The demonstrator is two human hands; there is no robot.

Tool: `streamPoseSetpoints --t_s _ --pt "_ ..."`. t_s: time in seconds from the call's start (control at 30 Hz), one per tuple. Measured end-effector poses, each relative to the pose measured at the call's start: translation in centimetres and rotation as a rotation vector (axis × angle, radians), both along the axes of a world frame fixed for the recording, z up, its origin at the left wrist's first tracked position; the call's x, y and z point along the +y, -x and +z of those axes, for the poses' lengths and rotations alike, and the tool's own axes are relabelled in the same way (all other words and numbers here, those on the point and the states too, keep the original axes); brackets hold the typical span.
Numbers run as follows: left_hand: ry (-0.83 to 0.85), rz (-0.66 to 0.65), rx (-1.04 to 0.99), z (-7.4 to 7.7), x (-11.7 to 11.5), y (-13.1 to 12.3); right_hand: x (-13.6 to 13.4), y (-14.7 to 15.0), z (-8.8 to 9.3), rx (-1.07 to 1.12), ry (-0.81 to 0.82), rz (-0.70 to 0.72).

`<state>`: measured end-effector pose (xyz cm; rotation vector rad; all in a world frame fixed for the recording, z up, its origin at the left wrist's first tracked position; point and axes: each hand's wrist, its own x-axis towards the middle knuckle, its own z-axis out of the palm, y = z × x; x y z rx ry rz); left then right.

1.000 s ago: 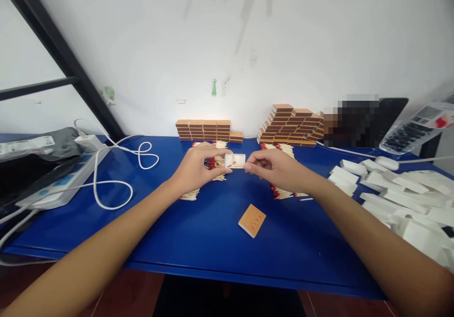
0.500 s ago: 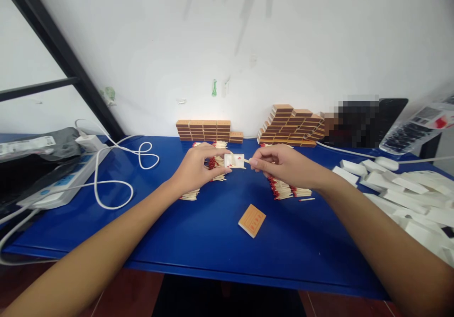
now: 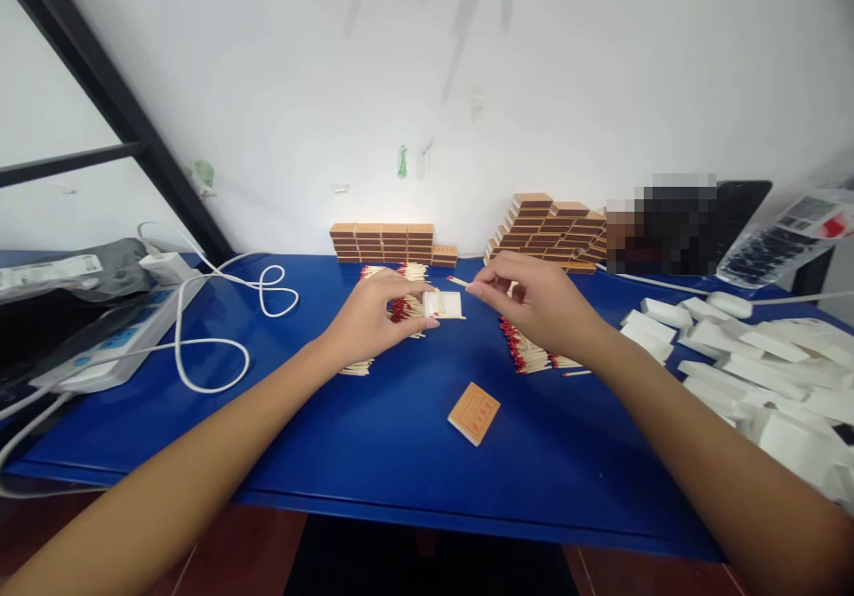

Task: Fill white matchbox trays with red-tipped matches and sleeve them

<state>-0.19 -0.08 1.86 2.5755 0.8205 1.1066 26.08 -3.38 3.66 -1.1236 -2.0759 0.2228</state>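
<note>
My left hand (image 3: 374,316) grips a small white matchbox tray (image 3: 448,302) by its left end, thumb in front and fingers behind. A few matches lie in the tray and along its front edge. Just right of it, my right hand (image 3: 530,298) pinches a match (image 3: 459,281) whose red head points left, slightly above the tray. Behind and below my left hand lie piles of red-headed matches (image 3: 406,310). Another match pile (image 3: 527,347) is partly covered by my right hand. Nearer to me, an orange matchbox (image 3: 474,414) lies on the blue table (image 3: 374,454).
Stacked matchboxes (image 3: 382,245) stand against the wall, with a taller stack (image 3: 551,233) to their right. Many white trays (image 3: 767,374) are heaped at the right. White cables (image 3: 212,341) and a power strip (image 3: 124,334) occupy the left side. A phone (image 3: 740,222) leans at the back right.
My right hand has risen slightly, and the match it pinches now sits above the tray's right part. My left hand still holds the tray in nearly the same spot.
</note>
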Motion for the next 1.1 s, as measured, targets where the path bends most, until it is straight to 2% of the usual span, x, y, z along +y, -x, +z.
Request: streamPoseSetpoints --t_s 0.13,0.3,0.43,0.63,1.1 --pt "0.045 -0.055 0.03 0.0 -0.1 -0.1 -0.7 1.5 -0.2 0.214 0.161 0.093" --pt "0.155 -0.075 0.027 -0.3 -0.5 -0.5 -0.8 2.5 -0.7 0.302 0.306 0.109" --pt "0.218 -0.051 0.008 -0.4 -0.7 -0.7 -0.7 2.4 -0.8 0.294 0.316 0.085" --pt "0.228 -0.048 0.005 -0.3 -0.9 -0.8 -0.6 2.4 -1.0 0.289 0.327 0.053" --pt "0.11 -0.068 -0.031 0.1 -1.3 -0.8 -1.0 2.5 -0.3 0.41 0.236 0.037"
